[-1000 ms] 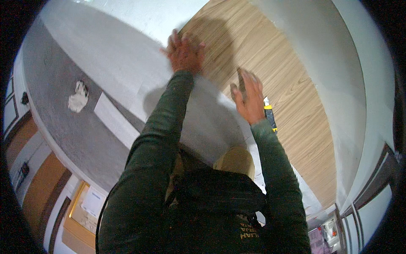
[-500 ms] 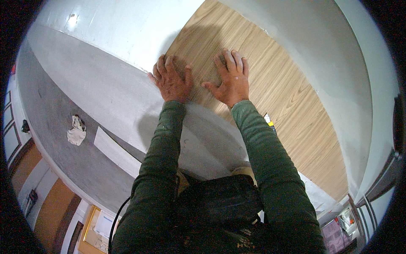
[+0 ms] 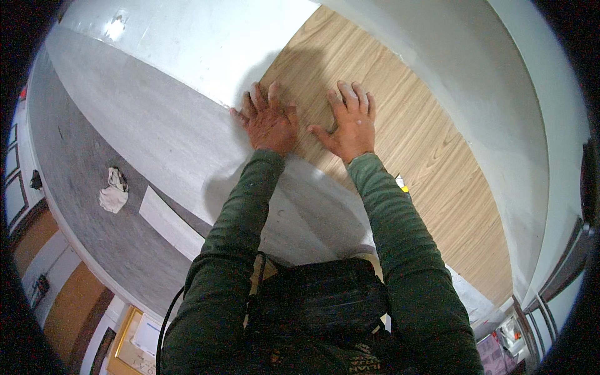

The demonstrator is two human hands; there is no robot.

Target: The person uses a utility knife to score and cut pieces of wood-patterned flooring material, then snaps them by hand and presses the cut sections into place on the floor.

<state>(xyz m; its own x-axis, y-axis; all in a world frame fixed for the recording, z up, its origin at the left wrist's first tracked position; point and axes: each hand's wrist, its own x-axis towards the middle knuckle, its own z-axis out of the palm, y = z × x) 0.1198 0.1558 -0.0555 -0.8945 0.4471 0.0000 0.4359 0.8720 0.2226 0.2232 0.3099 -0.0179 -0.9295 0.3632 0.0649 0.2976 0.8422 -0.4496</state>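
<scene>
Spread wide on the wood-grain board
The left hand splays at its edge, the right hand lies open nearby, neither gripping anything.

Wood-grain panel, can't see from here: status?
Left hand open at edge of wood-grain panel; right hand open on it. Yellow-marked tool lies there, partly hidden by right sleeve.

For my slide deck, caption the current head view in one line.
Left hand spread at the edge of a wood-grain plank, right hand spread on it, crumpled whitish cloth to the left.
</scene>
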